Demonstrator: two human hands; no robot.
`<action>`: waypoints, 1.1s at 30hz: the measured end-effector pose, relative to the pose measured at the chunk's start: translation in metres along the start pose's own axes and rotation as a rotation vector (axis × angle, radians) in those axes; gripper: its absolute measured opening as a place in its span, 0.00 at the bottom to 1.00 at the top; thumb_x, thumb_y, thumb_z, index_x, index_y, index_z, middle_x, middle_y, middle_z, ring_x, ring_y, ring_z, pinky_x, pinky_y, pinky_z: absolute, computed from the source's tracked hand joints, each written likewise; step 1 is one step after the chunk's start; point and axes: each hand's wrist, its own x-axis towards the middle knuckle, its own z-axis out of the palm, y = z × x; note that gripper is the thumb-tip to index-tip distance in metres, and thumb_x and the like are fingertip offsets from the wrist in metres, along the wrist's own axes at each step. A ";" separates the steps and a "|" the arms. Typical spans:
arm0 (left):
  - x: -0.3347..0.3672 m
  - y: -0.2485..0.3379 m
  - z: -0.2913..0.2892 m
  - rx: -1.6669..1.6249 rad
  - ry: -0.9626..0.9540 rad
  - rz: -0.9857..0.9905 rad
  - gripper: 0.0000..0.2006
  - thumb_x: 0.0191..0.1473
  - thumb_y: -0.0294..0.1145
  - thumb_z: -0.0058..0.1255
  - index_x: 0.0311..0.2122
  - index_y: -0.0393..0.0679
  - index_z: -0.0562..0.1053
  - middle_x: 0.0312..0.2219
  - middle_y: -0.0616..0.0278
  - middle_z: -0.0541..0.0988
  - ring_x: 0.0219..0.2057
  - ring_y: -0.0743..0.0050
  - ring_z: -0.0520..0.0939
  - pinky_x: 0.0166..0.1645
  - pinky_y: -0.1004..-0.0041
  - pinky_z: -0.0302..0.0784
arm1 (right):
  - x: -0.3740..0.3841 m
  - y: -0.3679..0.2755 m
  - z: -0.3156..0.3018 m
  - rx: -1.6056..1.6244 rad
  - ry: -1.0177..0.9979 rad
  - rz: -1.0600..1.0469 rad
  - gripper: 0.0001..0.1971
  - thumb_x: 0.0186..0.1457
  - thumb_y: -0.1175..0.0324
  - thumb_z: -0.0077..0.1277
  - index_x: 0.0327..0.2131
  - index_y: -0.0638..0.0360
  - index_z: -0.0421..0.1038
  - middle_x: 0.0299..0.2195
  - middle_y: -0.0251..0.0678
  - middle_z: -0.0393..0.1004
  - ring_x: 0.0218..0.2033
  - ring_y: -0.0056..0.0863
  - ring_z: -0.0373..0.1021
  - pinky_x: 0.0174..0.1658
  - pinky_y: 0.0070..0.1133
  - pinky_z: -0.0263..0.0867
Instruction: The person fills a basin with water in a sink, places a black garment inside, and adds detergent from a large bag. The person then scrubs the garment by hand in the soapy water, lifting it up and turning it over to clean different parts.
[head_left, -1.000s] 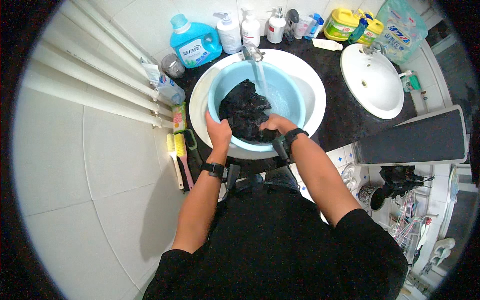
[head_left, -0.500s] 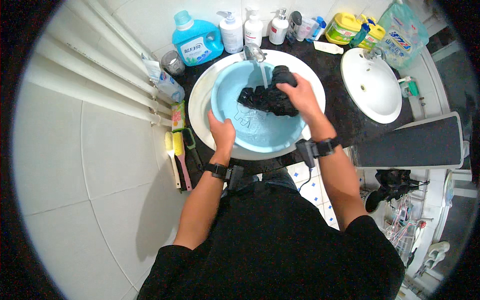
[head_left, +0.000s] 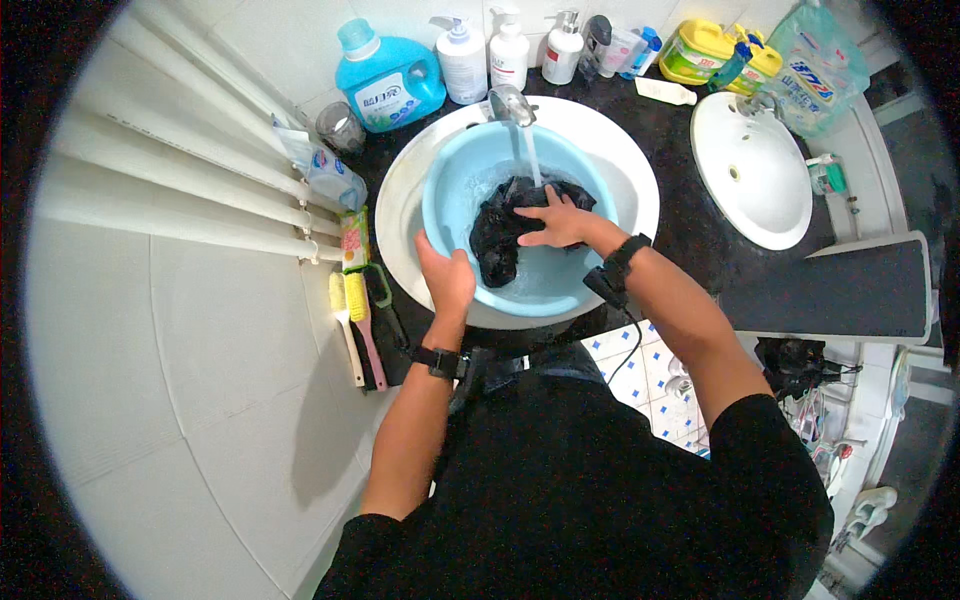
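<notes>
A light blue basin (head_left: 433, 180) rests in the white oval sink (head_left: 640, 180). Water runs from the faucet (head_left: 513, 104) into it. In the basin's water lies a wet, bunched black cloth (head_left: 497, 232); its exact kind cannot be made out. My right hand (head_left: 557, 221) presses on top of the cloth with fingers spread, not gripping it. My left hand (head_left: 447, 277) grips the basin's near-left rim, thumb toward the inside.
A blue detergent jug (head_left: 392, 85) and pump bottles (head_left: 462, 60) line the wall behind the sink. Long-handled brushes (head_left: 360, 315) lie at the left. On the right are a second, small white sink (head_left: 755, 190) and yellow bottles (head_left: 697, 52).
My right hand has let go of the bunched black cloth and moved down and left, fingers now spread. The cloth has dropped and spread out in the basin. My left hand stays on the rim.
</notes>
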 end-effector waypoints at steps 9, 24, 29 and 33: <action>-0.005 0.000 0.022 0.191 0.070 0.105 0.28 0.40 0.20 0.42 0.52 0.31 0.56 0.46 0.43 0.65 0.49 0.48 0.67 0.55 0.65 0.58 | 0.062 0.022 0.010 -0.017 -0.162 0.036 0.42 0.41 0.34 0.44 0.59 0.39 0.51 0.60 0.61 0.32 0.60 0.59 0.34 0.60 0.42 0.35; -0.002 -0.004 0.026 0.052 0.093 0.141 0.26 0.41 0.22 0.41 0.49 0.28 0.58 0.45 0.40 0.64 0.48 0.42 0.65 0.55 0.61 0.57 | 0.011 0.012 0.043 0.050 -0.103 0.069 0.38 0.44 0.45 0.48 0.58 0.46 0.51 0.57 0.51 0.51 0.60 0.53 0.41 0.60 0.37 0.45; -0.005 0.005 0.029 0.047 0.071 0.117 0.25 0.40 0.21 0.41 0.49 0.28 0.59 0.44 0.42 0.64 0.48 0.44 0.64 0.54 0.60 0.57 | 0.027 0.029 0.043 0.141 -0.152 0.099 0.39 0.44 0.45 0.49 0.59 0.44 0.50 0.60 0.52 0.41 0.62 0.51 0.34 0.60 0.40 0.39; -0.005 -0.002 0.024 0.009 0.059 0.109 0.26 0.40 0.21 0.41 0.49 0.29 0.59 0.43 0.43 0.64 0.48 0.45 0.65 0.54 0.60 0.57 | 0.000 0.032 0.046 0.343 -0.003 0.026 0.35 0.46 0.52 0.51 0.58 0.44 0.53 0.60 0.50 0.43 0.62 0.46 0.37 0.60 0.39 0.41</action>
